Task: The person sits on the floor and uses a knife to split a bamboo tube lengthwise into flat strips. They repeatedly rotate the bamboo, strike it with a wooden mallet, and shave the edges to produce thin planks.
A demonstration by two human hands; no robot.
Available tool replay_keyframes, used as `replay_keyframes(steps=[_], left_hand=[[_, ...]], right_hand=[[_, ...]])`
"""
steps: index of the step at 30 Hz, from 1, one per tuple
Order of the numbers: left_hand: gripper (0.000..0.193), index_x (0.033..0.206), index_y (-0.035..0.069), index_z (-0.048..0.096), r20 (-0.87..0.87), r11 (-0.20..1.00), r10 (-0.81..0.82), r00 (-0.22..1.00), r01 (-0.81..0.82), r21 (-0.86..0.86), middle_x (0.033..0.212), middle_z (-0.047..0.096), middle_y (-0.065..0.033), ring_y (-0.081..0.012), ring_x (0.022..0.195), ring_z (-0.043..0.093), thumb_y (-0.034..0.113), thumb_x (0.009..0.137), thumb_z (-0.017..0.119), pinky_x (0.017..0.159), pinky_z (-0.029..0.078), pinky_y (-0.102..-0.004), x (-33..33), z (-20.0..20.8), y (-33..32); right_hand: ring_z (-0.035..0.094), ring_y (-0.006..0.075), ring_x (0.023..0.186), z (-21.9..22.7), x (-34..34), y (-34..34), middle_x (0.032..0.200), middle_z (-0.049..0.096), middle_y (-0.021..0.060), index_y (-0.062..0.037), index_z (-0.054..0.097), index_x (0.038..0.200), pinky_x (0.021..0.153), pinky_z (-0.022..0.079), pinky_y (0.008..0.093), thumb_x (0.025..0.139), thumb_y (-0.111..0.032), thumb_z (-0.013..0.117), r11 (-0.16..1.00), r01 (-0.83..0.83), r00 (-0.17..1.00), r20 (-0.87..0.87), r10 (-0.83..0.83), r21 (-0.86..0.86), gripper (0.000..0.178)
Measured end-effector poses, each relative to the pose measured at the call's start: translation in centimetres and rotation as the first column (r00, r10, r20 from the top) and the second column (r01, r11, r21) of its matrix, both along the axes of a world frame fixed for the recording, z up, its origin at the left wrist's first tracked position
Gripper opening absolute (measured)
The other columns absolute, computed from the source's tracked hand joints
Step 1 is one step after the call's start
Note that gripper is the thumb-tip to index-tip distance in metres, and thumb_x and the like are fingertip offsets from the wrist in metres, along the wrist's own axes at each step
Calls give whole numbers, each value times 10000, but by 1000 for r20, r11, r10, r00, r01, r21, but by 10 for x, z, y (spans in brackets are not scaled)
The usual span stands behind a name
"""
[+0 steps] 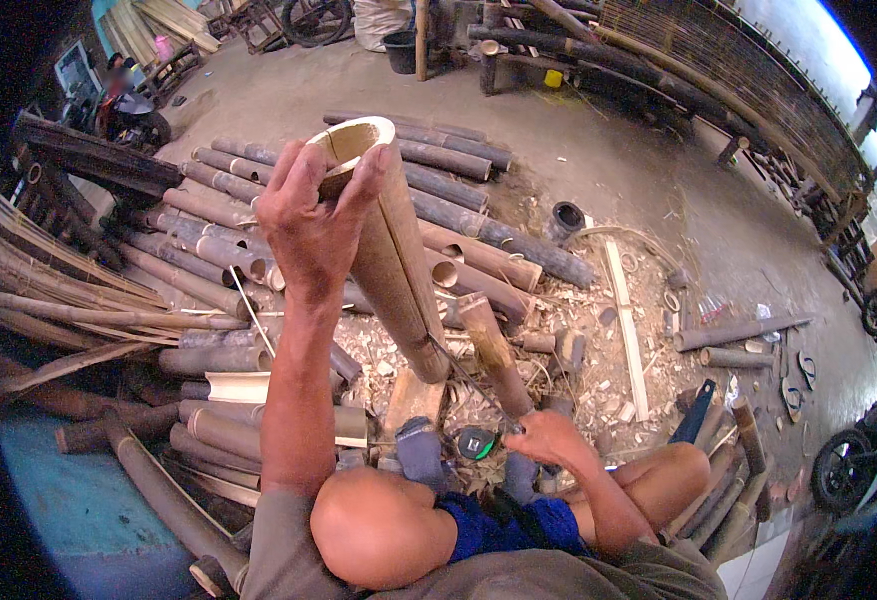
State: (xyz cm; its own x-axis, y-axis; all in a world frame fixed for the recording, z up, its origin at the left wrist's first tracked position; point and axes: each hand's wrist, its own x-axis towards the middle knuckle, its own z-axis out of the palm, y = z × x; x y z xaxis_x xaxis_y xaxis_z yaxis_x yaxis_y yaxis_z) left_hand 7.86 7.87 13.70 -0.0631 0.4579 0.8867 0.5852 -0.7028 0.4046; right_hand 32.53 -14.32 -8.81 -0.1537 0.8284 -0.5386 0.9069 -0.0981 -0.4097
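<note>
The left hand (311, 222) grips the rim of a tilted bamboo tube (396, 255) at centre, which could topple if that grip slackened, while the right hand (549, 438) clasps a worn wooden piece (494, 350).

a black bucket (401, 54) stands beside an upright post (422, 40); sandals (792, 399) lie near a blue motorbike (849, 472).

Daylight enters at upper right, where the sky (817, 42) is overexposed with blue fringing. Light on the floor (649, 180) is moderate; shadows are soft. The blue surface (89, 510) at lower left is dim and grainy. The bamboo tube (389, 245) appears acceptably sharp. Straight edges bow outward; vignetting blackens the corners.
</note>
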Motion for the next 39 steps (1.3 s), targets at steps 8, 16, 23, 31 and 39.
replay_keyframes(steps=[8,16,23,31,39], left_hand=[[259,831,2,626,-1,997,-45,999,45,-58,778,570,-84,-216,698,558,189,836,806,654,471,-340,13,6,-1],[272,836,5,628,42,1000,16,999,-15,-22,782,572,-72,-177,728,560,221,859,793,669,465,-302,-1,0,2],[329,791,-2,586,52,996,83,995,-81,-45,760,536,-47,-147,706,503,247,878,784,665,450,-295,-23,-3,2],[291,852,0,635,30,997,28,999,-30,66,772,584,-97,-207,663,589,224,827,819,624,485,-321,-1,3,0],[275,843,10,623,10,999,8,1000,-8,35,794,580,-93,-232,730,574,226,855,793,685,476,-345,2,1,-2]], right_hand=[[666,448,967,-199,-85,70,1037,685,286,-15,671,1129,852,527,531,889,-538,599,910,367,912,-270,-309,195,580],[666,462,860,-193,-67,76,877,680,295,63,672,962,768,536,500,849,-579,632,952,231,935,-317,-160,200,653],[671,432,857,-41,-29,7,905,688,267,60,666,984,795,541,489,818,-433,647,960,186,932,-270,-240,-210,521],[656,438,996,-158,-52,45,1051,689,280,17,655,1145,885,514,488,874,-487,629,932,335,923,-247,-294,141,573],[664,428,1005,-186,-78,79,1022,687,293,35,629,1205,884,504,495,865,-523,641,920,386,872,-353,-341,65,653]])
